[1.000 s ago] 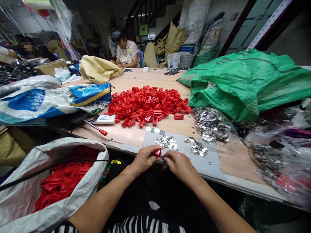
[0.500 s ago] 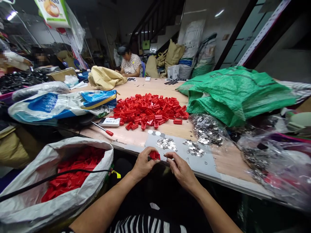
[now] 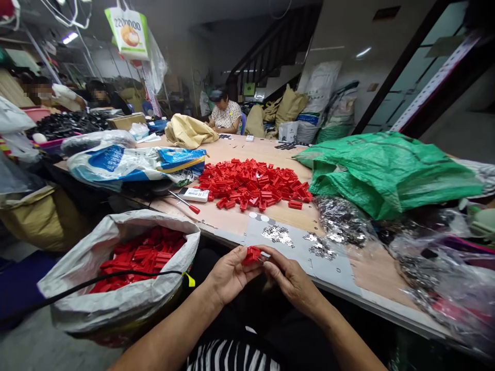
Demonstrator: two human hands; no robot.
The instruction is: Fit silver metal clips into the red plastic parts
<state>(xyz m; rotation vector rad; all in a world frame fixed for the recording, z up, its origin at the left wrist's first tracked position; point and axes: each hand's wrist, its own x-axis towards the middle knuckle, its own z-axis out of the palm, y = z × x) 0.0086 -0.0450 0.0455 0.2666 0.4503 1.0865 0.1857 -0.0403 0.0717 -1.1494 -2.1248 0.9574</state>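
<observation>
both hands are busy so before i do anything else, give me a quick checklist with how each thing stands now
1. Left hand has a grip on the red plastic piece: ok.
2. Right hand is at that piece, fingers closed on a small metal part: ok.
3. Metal part sits properly in the piece: cannot tell, fingers partly cover it.
4. Loose metal pieces lie on the grey mat, just beyond the hands: ok.
5. Red-handled tool lies clear of both hands: ok.
6. Mouth of the white sack is unobstructed: not ok, a black cord runs across it.
</observation>
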